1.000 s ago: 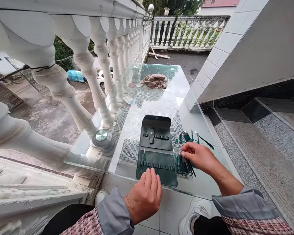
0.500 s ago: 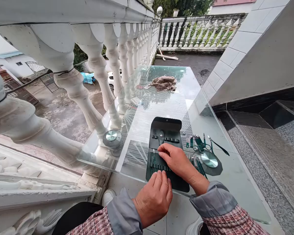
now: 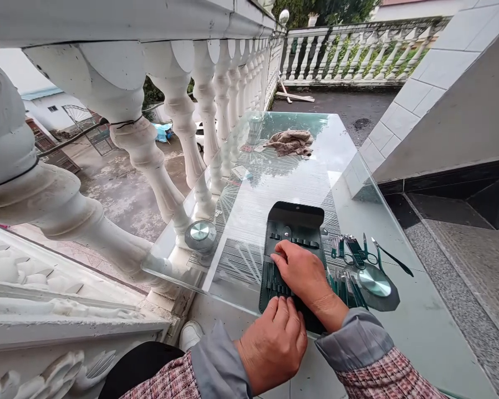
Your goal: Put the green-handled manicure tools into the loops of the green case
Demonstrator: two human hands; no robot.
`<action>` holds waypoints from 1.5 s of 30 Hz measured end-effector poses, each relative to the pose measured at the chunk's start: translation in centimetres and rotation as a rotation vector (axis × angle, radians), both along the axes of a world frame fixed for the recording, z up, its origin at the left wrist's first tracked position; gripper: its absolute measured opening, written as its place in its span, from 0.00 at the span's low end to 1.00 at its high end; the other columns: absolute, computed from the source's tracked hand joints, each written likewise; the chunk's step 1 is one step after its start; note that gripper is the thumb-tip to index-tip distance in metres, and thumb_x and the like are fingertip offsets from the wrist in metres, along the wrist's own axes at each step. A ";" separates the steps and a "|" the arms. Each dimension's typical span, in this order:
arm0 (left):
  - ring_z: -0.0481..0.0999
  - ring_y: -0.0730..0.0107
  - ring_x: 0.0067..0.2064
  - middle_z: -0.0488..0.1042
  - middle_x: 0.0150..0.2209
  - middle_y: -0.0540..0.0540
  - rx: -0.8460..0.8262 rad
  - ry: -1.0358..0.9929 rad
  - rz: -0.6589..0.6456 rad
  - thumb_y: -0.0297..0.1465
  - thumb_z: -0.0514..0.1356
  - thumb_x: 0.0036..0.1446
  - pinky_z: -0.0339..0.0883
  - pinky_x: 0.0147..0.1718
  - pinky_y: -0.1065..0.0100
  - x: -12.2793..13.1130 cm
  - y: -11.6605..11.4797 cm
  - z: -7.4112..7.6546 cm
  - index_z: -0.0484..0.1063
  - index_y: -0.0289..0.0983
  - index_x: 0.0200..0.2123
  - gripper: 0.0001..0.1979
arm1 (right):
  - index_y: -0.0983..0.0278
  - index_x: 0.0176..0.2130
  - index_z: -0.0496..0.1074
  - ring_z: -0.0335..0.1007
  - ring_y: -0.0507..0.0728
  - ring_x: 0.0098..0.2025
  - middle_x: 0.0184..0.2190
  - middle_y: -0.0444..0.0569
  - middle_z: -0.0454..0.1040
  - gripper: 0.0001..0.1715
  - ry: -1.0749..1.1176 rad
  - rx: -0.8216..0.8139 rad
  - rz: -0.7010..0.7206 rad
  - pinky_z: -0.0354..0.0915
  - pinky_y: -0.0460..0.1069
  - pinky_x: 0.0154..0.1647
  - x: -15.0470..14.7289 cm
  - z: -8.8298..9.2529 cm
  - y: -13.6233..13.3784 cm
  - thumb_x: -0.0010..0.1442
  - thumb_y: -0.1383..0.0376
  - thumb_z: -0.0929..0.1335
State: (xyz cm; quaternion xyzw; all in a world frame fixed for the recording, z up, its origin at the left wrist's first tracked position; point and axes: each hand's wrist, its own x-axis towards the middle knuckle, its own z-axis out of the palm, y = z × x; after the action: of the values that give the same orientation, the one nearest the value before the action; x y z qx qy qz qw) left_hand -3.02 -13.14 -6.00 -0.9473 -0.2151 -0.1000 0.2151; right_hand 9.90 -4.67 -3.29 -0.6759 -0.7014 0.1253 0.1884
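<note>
A dark green tool case (image 3: 296, 220) lies open on the glass table (image 3: 283, 177). My right hand (image 3: 303, 276) rests on the case's lower half with its fingers pinched together over the row of loops; what they hold is hidden. My left hand (image 3: 274, 341) presses its curled fingertips on the case's near edge. Several green-handled manicure tools (image 3: 353, 252) lie loose on the glass just right of the case.
A white stone balustrade (image 3: 170, 111) runs along the left of the table. A crumpled brown cloth (image 3: 290, 142) lies at the far end. Round metal table fittings (image 3: 200, 233) show through the glass. A tiled wall (image 3: 441, 100) and steps stand on the right.
My right hand has moved left from the loose tools onto the case and pinches at its loops. My left hand has stayed on the case's near edge. The view has shifted left.
</note>
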 end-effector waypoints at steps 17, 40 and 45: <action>0.71 0.50 0.50 0.69 0.49 0.27 0.022 -0.002 0.001 0.27 0.46 0.61 0.62 0.48 0.51 0.2 0.0 0.0 0.65 0.22 0.50 0.19 | 0.59 0.31 0.68 0.66 0.53 0.26 0.23 0.41 0.73 0.06 0.276 -0.085 -0.131 0.54 0.47 0.28 -0.5 -0.8 1.2 0.48 0.66 0.64; 0.66 0.69 0.31 0.66 0.29 0.48 -0.337 -0.400 0.294 0.26 0.49 0.63 0.62 0.30 0.68 -1.1 2.6 3.1 0.66 0.36 0.28 0.11 | 0.63 0.29 0.67 0.56 0.48 0.19 0.20 0.40 0.65 0.17 0.887 -0.082 -0.344 0.53 0.43 0.14 7.8 1.1 0.4 0.38 0.58 0.71; 0.67 0.67 0.35 0.69 0.32 0.49 -0.482 -0.352 0.586 0.30 0.59 0.58 0.61 0.34 0.67 -1.7 4.7 3.2 0.67 0.37 0.31 0.05 | 0.63 0.27 0.69 0.60 0.50 0.20 0.21 0.42 0.68 0.14 0.756 -0.144 -0.333 0.55 0.45 0.16 11.5 0.0 -0.8 0.38 0.59 0.70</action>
State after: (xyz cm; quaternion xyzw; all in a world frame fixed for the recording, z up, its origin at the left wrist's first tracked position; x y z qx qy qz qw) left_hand -4.70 -8.40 -2.83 -0.8378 -0.5262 -0.1418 -0.0337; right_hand 21.39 -5.51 -3.29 -0.6981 -0.4535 0.3811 0.4023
